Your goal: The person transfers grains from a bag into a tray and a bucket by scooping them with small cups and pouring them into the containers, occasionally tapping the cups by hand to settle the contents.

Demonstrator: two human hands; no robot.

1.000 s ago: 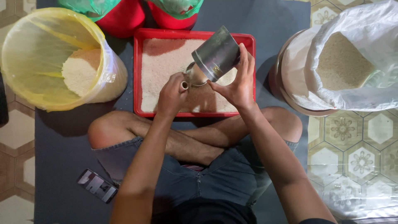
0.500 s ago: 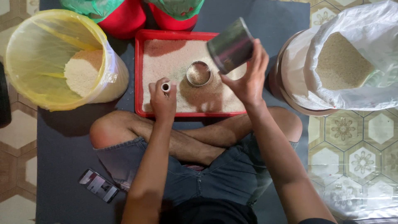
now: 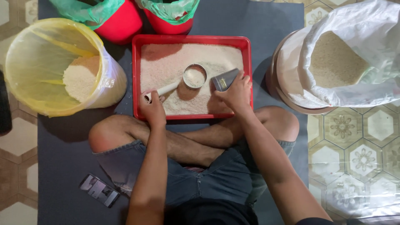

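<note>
Item: red tray (image 3: 136, 79) of white grain on a dark mat (image 3: 62, 158), in front of a seated, cross-legged person. Left hand (image 3: 152, 109): fingers closed around the pale handle of a small round metal scoop (image 3: 194, 76), which half a second ago stood loose in the grain while the hand lay apart from it; the scoop now sits upright in the grain, its bowl filled level. Right hand (image 3: 238, 92): fingers wrapped around a metal cup (image 3: 224, 80), held high and tilted above the tray a moment earlier, now lowered on its side into the grain at the tray's right part, mouth toward the scoop. Reading: the cup has come down to dig, so a fresh load appears to be under way. Surroundings: yellow-lined bucket (image 3: 25, 96) partly filled at left; two red bins with green liners (image 3: 125, 25) beyond; open white sack (image 3: 354, 91) of grain at right; phone (image 3: 100, 190) by the knee.
</note>
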